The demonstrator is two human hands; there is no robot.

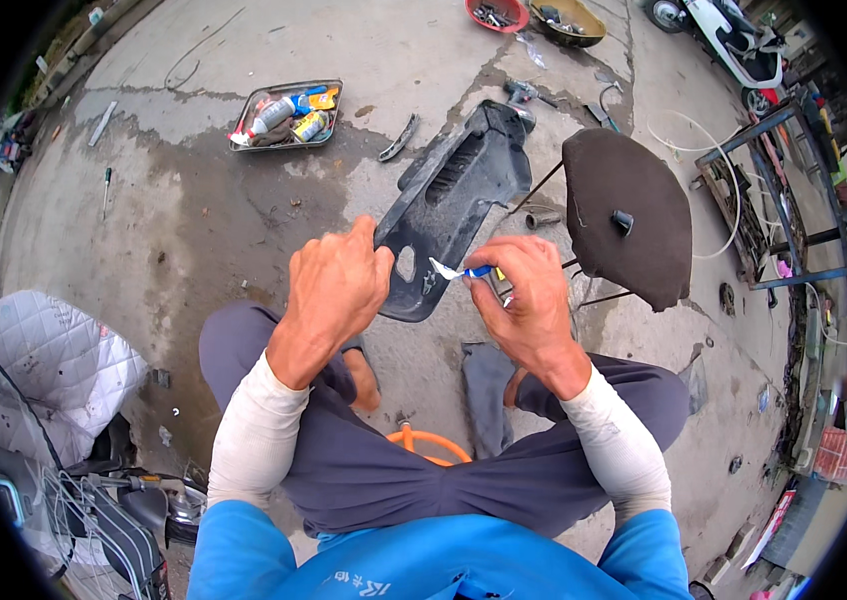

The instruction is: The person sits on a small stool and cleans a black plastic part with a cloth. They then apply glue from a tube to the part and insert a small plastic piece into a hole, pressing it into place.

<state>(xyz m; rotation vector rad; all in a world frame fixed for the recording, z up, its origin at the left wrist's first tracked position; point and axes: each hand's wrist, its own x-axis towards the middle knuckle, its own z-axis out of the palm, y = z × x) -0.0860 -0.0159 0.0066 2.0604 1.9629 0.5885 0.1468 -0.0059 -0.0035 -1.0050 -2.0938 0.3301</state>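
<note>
A long black plastic panel (463, 185) with a slotted recess slants away in front of me, its near end between my knees. My left hand (333, 290) is closed on the panel's left edge, close to an oval hole. In a pinch, my right hand (528, 300) holds a small blue tube with a white, pointed end (448, 269); fingers cover most of it. That white end is over the panel's near part, beside a whitish smear. Whether it touches the surface I cannot tell.
To the right stands a dark brown seat (628, 215) on thin legs. A metal tray (288, 115) with bottles and a cordless drill (523, 95) lie farther off. A white quilted cover (53, 365) is at left, a blue metal frame (793, 200) at right, an orange ring (428, 440) below me.
</note>
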